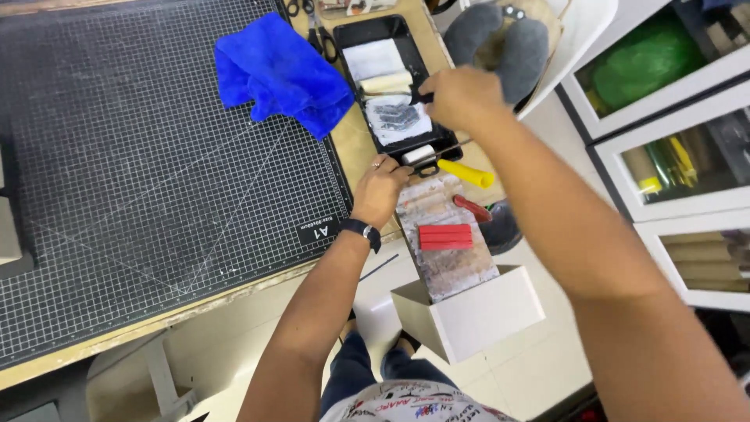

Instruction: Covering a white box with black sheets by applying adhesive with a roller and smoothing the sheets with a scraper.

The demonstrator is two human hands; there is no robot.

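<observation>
Nearest the camera, past the person's knees, a white box (473, 312) stands open side up just off the table edge, and a grey, paint-smeared board (447, 234) leans out of it toward the table. A red block (445, 237) lies across the middle of that board, and a small red-handled tool (472, 209) rests just above it near the board's right edge. The left hand (383, 187), with a ring on one finger and a dark watch on the wrist, rests at the far end of the board, its fingers curled down onto the table edge beside a small roller (419, 154) with a yellow handle (466, 173); I cannot tell whether those fingers actually pinch anything. Further on, the right hand (461, 98) is closed around a dark handle (423, 98), and the cream-coloured paint roller (386, 84) at the end of it lies to the left of the fist, inside the black tray (353, 34). The roller sits across the tray's middle, between a white patch at the far end and a grey, smeared patch nearer the person. To the left of the tray a blue cloth (281, 74) lies crumpled on the black gridded cutting mat (141, 172). Beyond the tray, scissors (316, 27) lie at the far edge, and a grey neck pillow (500, 43) sits to the right.
</observation>
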